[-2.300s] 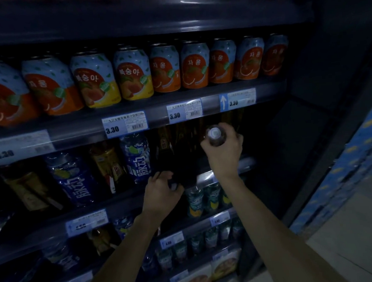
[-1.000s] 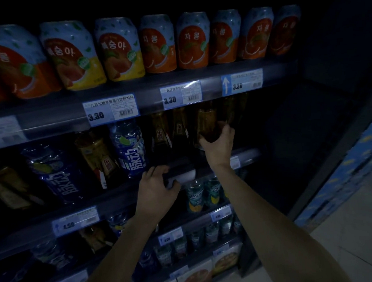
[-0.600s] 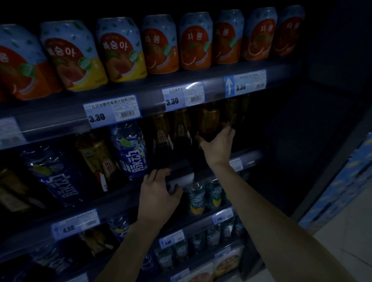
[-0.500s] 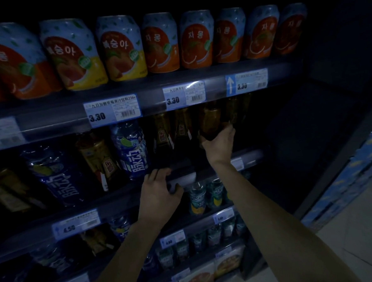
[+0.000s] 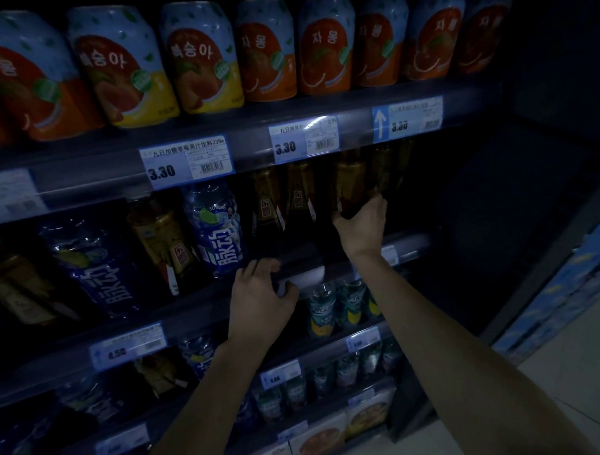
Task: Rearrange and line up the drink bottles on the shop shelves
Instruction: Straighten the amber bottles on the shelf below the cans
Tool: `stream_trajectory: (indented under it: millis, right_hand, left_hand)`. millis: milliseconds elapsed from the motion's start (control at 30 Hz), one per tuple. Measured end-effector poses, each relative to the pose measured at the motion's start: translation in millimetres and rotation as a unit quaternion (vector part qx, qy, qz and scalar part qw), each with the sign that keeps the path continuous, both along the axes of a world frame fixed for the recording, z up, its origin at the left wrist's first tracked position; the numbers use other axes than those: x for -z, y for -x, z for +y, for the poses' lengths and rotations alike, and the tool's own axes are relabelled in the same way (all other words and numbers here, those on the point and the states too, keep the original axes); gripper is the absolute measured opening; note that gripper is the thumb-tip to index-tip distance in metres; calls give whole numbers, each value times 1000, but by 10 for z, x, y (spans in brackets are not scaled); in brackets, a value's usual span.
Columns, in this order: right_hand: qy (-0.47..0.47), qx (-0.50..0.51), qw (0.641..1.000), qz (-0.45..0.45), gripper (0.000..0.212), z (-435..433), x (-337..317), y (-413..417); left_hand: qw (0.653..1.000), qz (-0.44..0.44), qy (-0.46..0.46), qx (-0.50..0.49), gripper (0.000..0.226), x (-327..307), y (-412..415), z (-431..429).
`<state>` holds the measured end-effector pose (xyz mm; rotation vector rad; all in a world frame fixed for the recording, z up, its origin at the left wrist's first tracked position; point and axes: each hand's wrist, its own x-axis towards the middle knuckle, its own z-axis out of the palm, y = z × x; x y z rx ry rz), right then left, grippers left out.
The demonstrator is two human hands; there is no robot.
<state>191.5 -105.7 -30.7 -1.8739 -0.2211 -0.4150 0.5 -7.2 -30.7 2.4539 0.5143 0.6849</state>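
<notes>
The fingers (image 5: 376, 202) of our right hand (image 5: 361, 224) curl round the lower body of an amber drink bottle (image 5: 350, 179), which now stands in the row on the middle shelf (image 5: 410, 244). Two seconds ago we held it by the cap, out in front of that shelf. Just left of these fingers stand matching bottles (image 5: 266, 201), and another shows dimly to their right. Below and to the left, our left hand (image 5: 260, 299) still grips the shelf's front lip, its fingers hooked over it. Above the fingers runs a row of juice cans (image 5: 327, 45). We judge this bottle placed, needing only a nudge into line before release.
</notes>
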Motion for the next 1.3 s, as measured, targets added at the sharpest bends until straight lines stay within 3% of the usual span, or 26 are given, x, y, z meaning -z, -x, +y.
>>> stream_trajectory:
  millis: [133,300,500,733,967,1200,1300]
  right_hand:
    - [16,-43,999,-13,53,-53,45,9]
    - [16,-7,1000,-4,76,-6,4,33]
    - [54,-31,998,-8,72,-37,45,-13]
    - [36,-6,999,-18,83,-10,-8,0]
    - [30,-10,999,-3,59,-1,15,-21]
    - [56,16,998,9,60,16,-12,-8]
    - [114,44,992,40,57,48,-38,-26]
  left_hand:
    - [1000,3,-14,-1,39,-2,-2,-12]
    - [1000,6,-21,-6,39,-1,3,-16]
    - [1000,7,-22,-7,39,5,-3,-13]
    - [1000,-3,-24,-12,38,42,-23,-4]
    - [1000,-14,-22,-13,37,68,-39,-4]
    - [999,-19,-18,-21,34,80,-52,-14]
    - [999,-21,-17,-21,33,79,-46,-11]
